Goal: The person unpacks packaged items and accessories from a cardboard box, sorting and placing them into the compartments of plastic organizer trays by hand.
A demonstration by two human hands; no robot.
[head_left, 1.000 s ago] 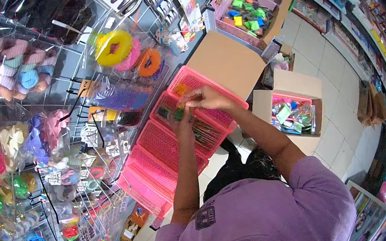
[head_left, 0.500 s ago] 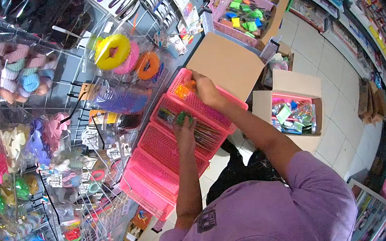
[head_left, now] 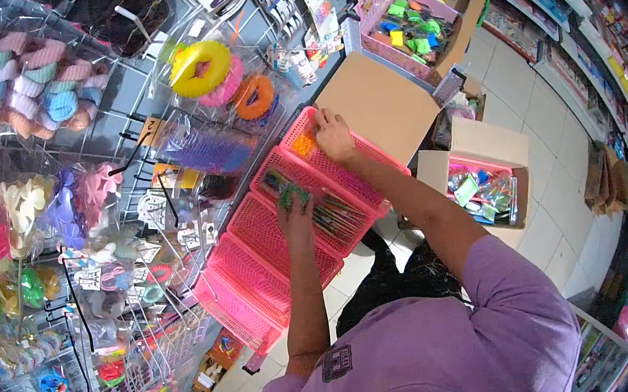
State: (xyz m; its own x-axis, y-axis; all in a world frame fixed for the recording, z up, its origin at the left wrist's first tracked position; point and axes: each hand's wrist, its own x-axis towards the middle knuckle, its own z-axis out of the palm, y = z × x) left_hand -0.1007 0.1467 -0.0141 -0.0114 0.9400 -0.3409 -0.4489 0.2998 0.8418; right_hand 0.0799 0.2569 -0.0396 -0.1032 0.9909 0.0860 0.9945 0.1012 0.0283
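Observation:
Several pink mesh baskets [head_left: 244,236] stand side by side below the hanging display. My left hand [head_left: 297,214] is closed round small green items [head_left: 292,196] above the basket that holds thin, long packets [head_left: 336,215]. At the upper basket, my right hand [head_left: 334,135] reaches over the rim, its fingers bent beside small orange items [head_left: 305,147]. Whether those fingers grip anything is hidden.
A cardboard flap or box [head_left: 377,102] lies behind the upper basket. An open carton [head_left: 521,194] of colourful packets stands on the tiled floor at right. Hanging goods [head_left: 42,88] fill the left; a pink tray [head_left: 390,53] sits at the top.
Both hands were together over the baskets; my right hand has since moved up to the orange items. My left hand stays with the green items. The view has shifted slightly.

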